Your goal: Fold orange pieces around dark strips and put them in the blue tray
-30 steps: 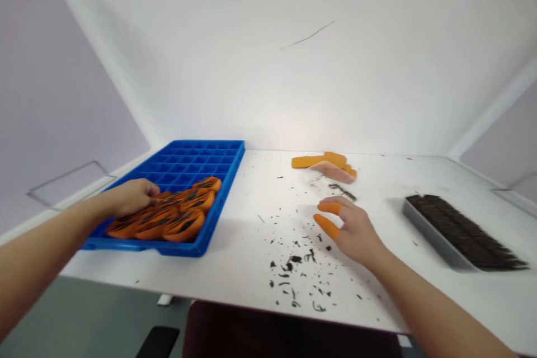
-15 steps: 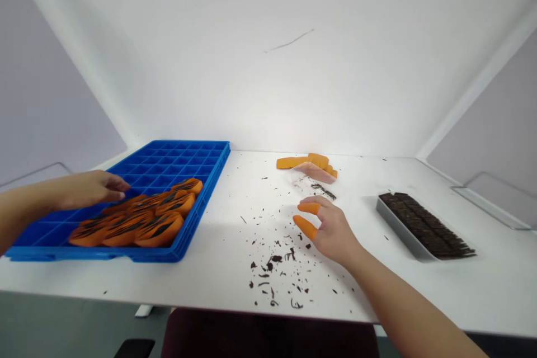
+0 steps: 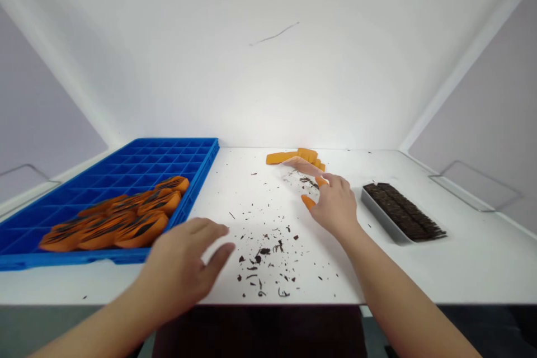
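Observation:
My left hand [image 3: 188,260] hovers over the table's front, right of the blue tray, its thumb and fingers apart with nothing between them. Orange finger cots cover the right thumb and forefinger. My right hand [image 3: 334,207] is open and holds nothing, near a clear plastic piece [image 3: 289,176] with dark scraps on it. Behind that lie flat orange pieces [image 3: 281,158]. Several orange pouches with black stripes [image 3: 145,227] sit in the near right part of the blue compartment tray [image 3: 200,176].
To the right of my right hand stands a shallow metal tray [image 3: 380,218] packed with thin dark brown sticks [image 3: 403,212]. Dark crumbs [image 3: 264,251] are scattered over the middle of the white table [image 3: 474,268]. A wire stand [image 3: 465,210] is by the right wall.
My left hand has left the blue tray, moving right and toward me. My right hand has moved forward, nearer the plastic piece. The view has turned slightly right.

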A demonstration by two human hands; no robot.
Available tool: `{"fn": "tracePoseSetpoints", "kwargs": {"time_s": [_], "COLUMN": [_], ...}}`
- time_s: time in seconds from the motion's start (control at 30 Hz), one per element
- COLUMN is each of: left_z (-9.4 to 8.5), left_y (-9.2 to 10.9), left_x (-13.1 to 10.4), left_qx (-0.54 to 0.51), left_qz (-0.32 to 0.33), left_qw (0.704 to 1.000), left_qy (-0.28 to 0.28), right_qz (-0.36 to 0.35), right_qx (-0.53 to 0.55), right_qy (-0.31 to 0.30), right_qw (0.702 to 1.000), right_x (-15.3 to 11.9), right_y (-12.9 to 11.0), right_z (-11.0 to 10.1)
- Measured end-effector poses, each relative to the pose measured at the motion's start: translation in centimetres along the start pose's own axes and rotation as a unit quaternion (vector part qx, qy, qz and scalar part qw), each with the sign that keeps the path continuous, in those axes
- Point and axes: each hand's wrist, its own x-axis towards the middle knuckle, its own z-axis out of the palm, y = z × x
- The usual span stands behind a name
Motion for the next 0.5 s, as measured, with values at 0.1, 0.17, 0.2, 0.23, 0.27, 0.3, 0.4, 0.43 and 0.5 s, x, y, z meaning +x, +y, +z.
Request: {"fn": "tracePoseSetpoints", "kwargs": {"time_s": [0.1, 0.17, 0.2, 0.23, 0.27, 0.3, 0.4, 0.43, 0.5], "left_z": [3.9, 5.5, 6.0, 6.5, 6.8, 7.1, 7.6, 7.7, 7.8], "left_y": [2.4, 2.8, 2.7, 2.6, 2.5, 2.3, 1.5, 1.2, 0.5], "left_x": [0.4, 1.3, 1.8, 2.1, 2.3, 2.4, 1.9, 1.6, 1.2], "left_qx": [-0.062, -0.086, -0.094, -0.101, -0.107, -0.113, -0.131, -0.137, -0.148], "left_qz": [0.000, -0.026, -0.038, -0.047, -0.053, -0.058, -0.073, -0.079, -0.092], "left_qw": [0.998, 0.996, 0.995, 0.994, 0.993, 0.992, 0.989, 0.987, 0.985], "left_qy": [-0.018, -0.012, -0.009, -0.007, -0.007, -0.006, -0.007, -0.004, 0.003], "right_qz": [0.011, -0.002, -0.006, -0.007, -0.008, -0.009, -0.034, -0.051, -0.062], "right_qx": [-0.047, -0.054, -0.058, -0.063, -0.067, -0.071, -0.060, -0.049, -0.053], "right_qy": [-0.065, -0.081, -0.081, -0.078, -0.074, -0.064, 0.037, 0.094, 0.170], "right_qw": [0.997, 0.995, 0.995, 0.995, 0.995, 0.995, 0.997, 0.993, 0.982], "right_x": [1.3, 1.8, 1.9, 1.8, 1.6, 1.2, -0.5, -1.2, -2.1], "right_y": [1.4, 1.8, 1.7, 1.6, 1.4, 1.2, 2.0, 3.0, 6.4], "right_z": [1.3, 1.8, 1.9, 1.7, 1.3, 0.6, -2.7, -4.0, -6.5]}}
